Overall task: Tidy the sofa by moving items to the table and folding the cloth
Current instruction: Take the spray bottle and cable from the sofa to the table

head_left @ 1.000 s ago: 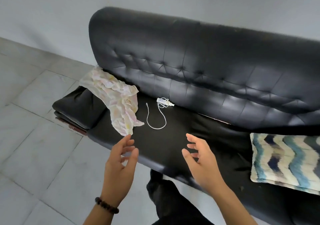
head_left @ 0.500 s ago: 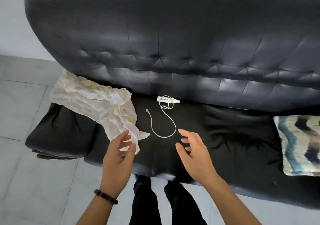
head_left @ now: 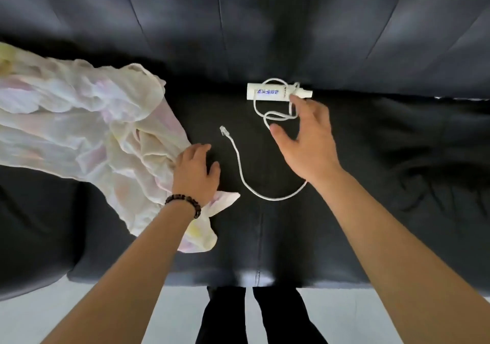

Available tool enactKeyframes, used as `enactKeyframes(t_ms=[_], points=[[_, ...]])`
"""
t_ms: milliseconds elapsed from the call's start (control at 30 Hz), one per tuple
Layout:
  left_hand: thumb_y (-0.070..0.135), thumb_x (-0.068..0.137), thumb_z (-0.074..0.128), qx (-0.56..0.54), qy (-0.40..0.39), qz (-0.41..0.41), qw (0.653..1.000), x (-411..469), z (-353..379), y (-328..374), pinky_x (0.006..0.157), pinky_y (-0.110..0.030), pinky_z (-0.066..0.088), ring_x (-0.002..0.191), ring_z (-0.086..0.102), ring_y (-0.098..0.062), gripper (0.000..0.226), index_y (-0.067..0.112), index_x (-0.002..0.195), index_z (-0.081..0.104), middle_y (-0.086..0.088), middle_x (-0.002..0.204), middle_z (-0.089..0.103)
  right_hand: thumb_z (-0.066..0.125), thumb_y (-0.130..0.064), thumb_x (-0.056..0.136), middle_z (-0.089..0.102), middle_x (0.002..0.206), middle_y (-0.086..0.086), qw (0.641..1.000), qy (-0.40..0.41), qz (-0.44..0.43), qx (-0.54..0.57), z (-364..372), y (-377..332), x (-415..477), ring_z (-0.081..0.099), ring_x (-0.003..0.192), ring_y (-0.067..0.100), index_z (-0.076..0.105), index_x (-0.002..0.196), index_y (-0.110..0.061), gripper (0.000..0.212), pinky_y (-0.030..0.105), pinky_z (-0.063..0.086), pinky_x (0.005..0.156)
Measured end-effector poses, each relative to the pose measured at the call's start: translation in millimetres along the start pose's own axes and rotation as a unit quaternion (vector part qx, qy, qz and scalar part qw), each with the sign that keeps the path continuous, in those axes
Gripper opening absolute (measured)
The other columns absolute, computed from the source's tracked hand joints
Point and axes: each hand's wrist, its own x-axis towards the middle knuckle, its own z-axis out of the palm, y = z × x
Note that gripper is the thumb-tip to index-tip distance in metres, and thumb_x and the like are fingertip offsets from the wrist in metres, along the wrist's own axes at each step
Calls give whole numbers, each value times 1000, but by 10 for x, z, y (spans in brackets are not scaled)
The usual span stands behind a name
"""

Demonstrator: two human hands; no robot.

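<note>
A crumpled pale cloth [head_left: 79, 131] with faint pink and yellow print lies over the left part of the black sofa seat [head_left: 265, 232]. My left hand [head_left: 195, 171] rests flat on the cloth's right edge, fingers spread, a bead bracelet on the wrist. A white tube-shaped device [head_left: 275, 95] lies near the backrest, with a thin white cable [head_left: 240, 166] looping from it across the seat to a clear plug. My right hand [head_left: 307, 137] hovers open over the cable loops, its fingertips at the device's right end, gripping nothing that I can see.
The tufted black backrest [head_left: 265, 25] fills the top of the view. Light floor [head_left: 53, 322] shows below the seat's front edge, with my dark trouser legs [head_left: 259, 317] standing against it.
I have leaned in much closer to the seat. My left hand moved forward onto the cloth's edge. My right hand reached forward to the white device and cable.
</note>
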Motion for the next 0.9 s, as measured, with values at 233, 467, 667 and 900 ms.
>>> enactKeyframes(t_ms=[233, 467, 667, 900], points=[[29, 88, 61, 84, 68, 67, 992, 106, 315, -344, 101, -50, 35, 124, 42, -33, 38, 19, 125, 60, -6, 133, 52, 58, -52, 91, 54, 131, 13, 981, -26, -7, -192, 813, 350, 242, 41, 126, 35, 42, 141, -27, 58, 47, 43, 99], [24, 92, 54, -20, 128, 187, 974, 541, 154, 483, 95, -33, 38, 114, 50, -30, 36, 12, 125, 58, -11, 125, 56, 62, -55, 87, 62, 80, 6, 970, 62, 62, -228, 782, 986, -606, 57, 82, 32, 58, 95, -21, 34, 42, 46, 73], [31, 93, 51, 181, 22, 255, 950, 1134, 548, 1167, 113, -50, 25, 144, 24, -30, 62, 14, 149, 29, -12, 158, 24, 58, -61, 86, 62, 96, 5, 969, 26, 71, -235, 811, 1272, -820, 54, 89, 28, 55, 113, -22, 48, 41, 45, 78], [40, 93, 51, 315, 107, 261, 906, 996, 828, 1000, 94, -52, 33, 116, 41, -42, 66, 10, 147, 28, -24, 131, 42, 57, -52, 92, 58, 101, 3, 984, 9, 70, -166, 752, 1313, -789, 49, 95, 25, 53, 116, -23, 38, 38, 46, 83]])
